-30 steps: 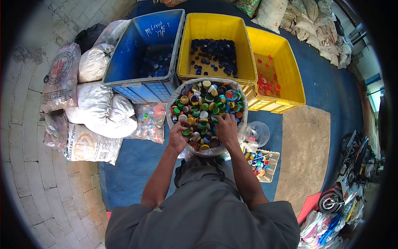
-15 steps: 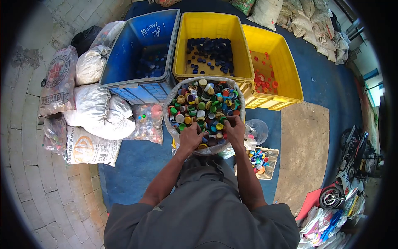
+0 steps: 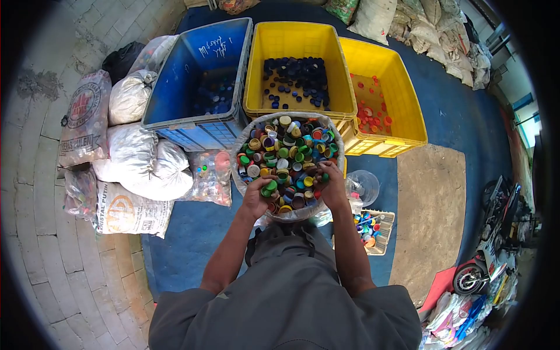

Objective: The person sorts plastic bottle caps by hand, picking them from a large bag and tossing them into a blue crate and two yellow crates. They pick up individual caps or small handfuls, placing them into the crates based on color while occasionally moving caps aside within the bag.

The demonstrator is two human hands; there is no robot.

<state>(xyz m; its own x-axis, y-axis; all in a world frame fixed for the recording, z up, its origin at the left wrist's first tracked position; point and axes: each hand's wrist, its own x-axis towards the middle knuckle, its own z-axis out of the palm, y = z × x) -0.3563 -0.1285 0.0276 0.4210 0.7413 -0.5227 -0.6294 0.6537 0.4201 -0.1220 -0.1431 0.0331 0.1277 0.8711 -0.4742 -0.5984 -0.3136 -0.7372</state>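
Note:
Mixed bottle caps (image 3: 284,153) in many colours fill a round container (image 3: 238,175) with a pale plastic liner folded over its rim, right in front of my body. My left hand (image 3: 256,197) is over its near left edge, palm turned partly up, with green caps (image 3: 269,188) in its curled fingers. At the near right edge, my right hand (image 3: 332,185) is closed, thumb and fingers pinched together just above the caps. Whatever is between those fingertips is too small and hidden to make out.
Beyond stand a blue crate (image 3: 201,128) with dark caps, a yellow crate (image 3: 300,38) with dark blue caps, and another yellow crate (image 3: 391,70) with red caps. Filled sacks (image 3: 140,163) lie left. A small basket (image 3: 382,236) of caps and a clear plastic container (image 3: 364,185) sit right.
My left hand has drawn back left and turned up, now showing green caps in it. My right hand has shifted slightly toward me, away from the caps it was touching.

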